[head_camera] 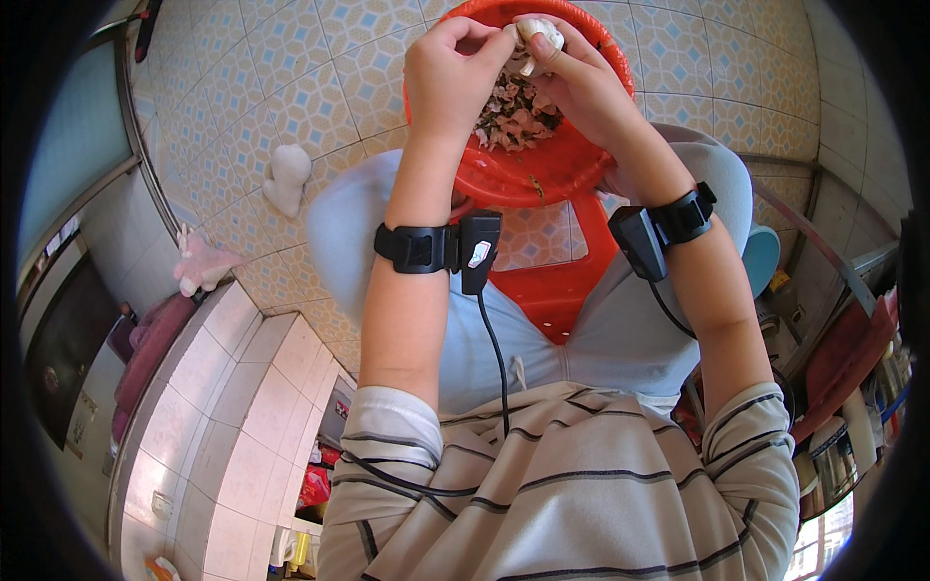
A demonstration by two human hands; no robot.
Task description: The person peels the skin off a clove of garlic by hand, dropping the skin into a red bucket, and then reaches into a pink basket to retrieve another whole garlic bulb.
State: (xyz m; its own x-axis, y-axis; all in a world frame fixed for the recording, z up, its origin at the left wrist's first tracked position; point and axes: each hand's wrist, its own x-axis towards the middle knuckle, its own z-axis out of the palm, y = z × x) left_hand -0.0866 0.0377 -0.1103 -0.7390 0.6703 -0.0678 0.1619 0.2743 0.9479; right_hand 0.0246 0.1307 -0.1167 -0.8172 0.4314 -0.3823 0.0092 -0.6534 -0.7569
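Note:
A whitish garlic bulb (540, 36) with a short stem is held over a red plastic basin (501, 174). My right hand (592, 83) grips it, thumb across its front and fingers behind. From the other side, my left hand (450, 76) pinches at the bulb's edge between thumb and forefinger. What exactly lies between those two fingertips is partly hidden. Below both hands, a heap of pale pinkish flakes and dark green bits (519, 112) lies in the basin. Small scraps cling to the basin's near wall.
The basin is at my knees, above a red plastic stool (552, 290). A white object (289, 178) lies on the patterned tile floor (290, 65). Tiled steps (240, 421) and a pink plush toy (203, 261) are at left. A light-blue container (761, 258) and metal frame stand right.

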